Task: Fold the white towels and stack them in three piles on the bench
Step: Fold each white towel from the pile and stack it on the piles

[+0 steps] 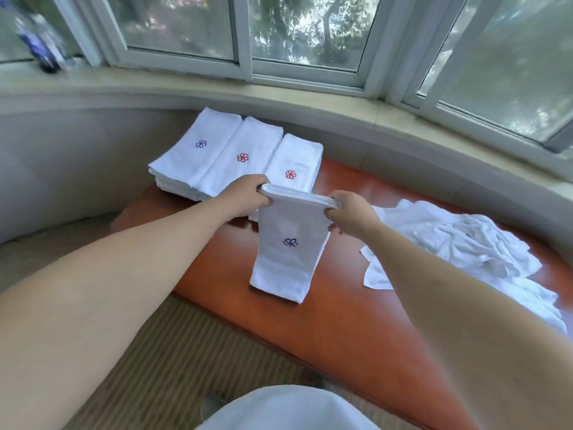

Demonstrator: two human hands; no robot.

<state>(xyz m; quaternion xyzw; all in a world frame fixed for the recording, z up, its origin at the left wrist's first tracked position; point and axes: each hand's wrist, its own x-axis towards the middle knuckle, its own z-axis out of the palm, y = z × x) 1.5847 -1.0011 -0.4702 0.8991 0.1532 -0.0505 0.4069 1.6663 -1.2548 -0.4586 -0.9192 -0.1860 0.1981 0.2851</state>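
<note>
White folded towel point(290, 243) pinched in both hands' grip, left point(245, 197) and right point(352, 214); three piles point(238, 156) behind

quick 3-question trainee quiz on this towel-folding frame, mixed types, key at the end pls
1. True or false: the folded towel hanging between the left hand and right hand bears a red flower.
2. How many folded piles sit on the bench? A) two B) three C) four
3. Fill in: the heap of unfolded towels lies on the person's ____ side.

Key: 1 false, the flower is blue; 2 B; 3 right.
</note>
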